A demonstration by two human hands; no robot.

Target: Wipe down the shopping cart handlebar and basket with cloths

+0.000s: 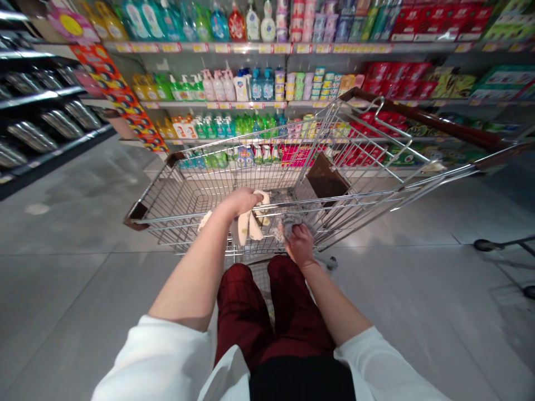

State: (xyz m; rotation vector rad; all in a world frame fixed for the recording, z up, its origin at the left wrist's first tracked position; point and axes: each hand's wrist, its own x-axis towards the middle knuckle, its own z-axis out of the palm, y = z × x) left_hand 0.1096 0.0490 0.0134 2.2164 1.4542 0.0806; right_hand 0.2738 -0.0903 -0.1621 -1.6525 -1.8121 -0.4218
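A metal shopping cart (209, 191) stands sideways in front of me. My left hand (243, 201) reaches over its near top rail, with the fingers closed on a cream cloth (249, 227) that hangs over the rail and shows darker spots. Lower and to the right, my right hand (300, 242) presses a grey, fluffy-looking cloth (288, 223) against the outside of the cart's near wire side. Its fingers are curled into that cloth. Another cream piece (204, 221) lies on the rail left of my left forearm.
Shelves (234, 48) with pump bottles, tubs and boxes run behind the cart. A brown handle (434, 120) tops the cart's right end, near a brown panel (328, 179). Dark shelving (50, 150) stands at left. Another wheeled frame (507, 243) is at the right edge.
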